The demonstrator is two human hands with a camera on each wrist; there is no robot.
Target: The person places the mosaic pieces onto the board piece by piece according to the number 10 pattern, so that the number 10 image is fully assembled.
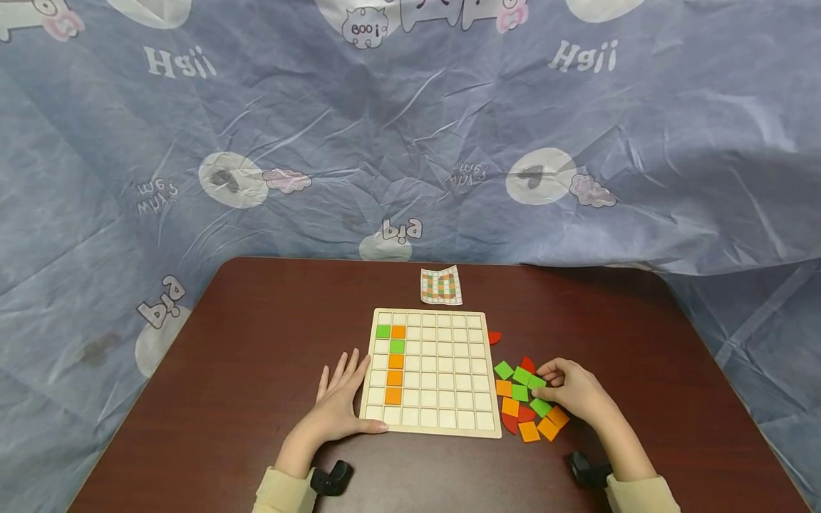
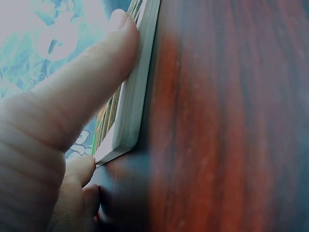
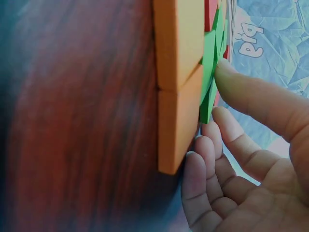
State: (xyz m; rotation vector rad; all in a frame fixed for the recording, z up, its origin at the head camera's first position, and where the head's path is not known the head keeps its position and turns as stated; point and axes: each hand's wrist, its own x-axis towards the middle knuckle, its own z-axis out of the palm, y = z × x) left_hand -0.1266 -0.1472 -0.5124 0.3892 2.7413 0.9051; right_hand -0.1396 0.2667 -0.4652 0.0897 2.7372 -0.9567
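A pale wooden grid board [image 1: 442, 385] lies on the table, with one green tile [image 1: 383, 331] in its left column and a column of orange tiles [image 1: 395, 361] plus a green one beside it. My left hand [image 1: 336, 410] is spread at the board's lower left corner, thumb along the front edge and fingers by the left side. To the right of the board, my right hand [image 1: 574, 388] pinches a green square tile [image 1: 536, 383] between thumb and index finger at the loose pile. In the right wrist view, that thumb and finger meet the tile's edges.
Loose orange squares [image 1: 529, 432], green squares [image 1: 503, 370] and red curved pieces [image 1: 509, 422] spread right of the board. One red piece [image 1: 494, 338] touches its right edge. A small patterned card [image 1: 441, 286] lies behind the board. A blue printed cloth [image 1: 385, 128] hangs beyond the table.
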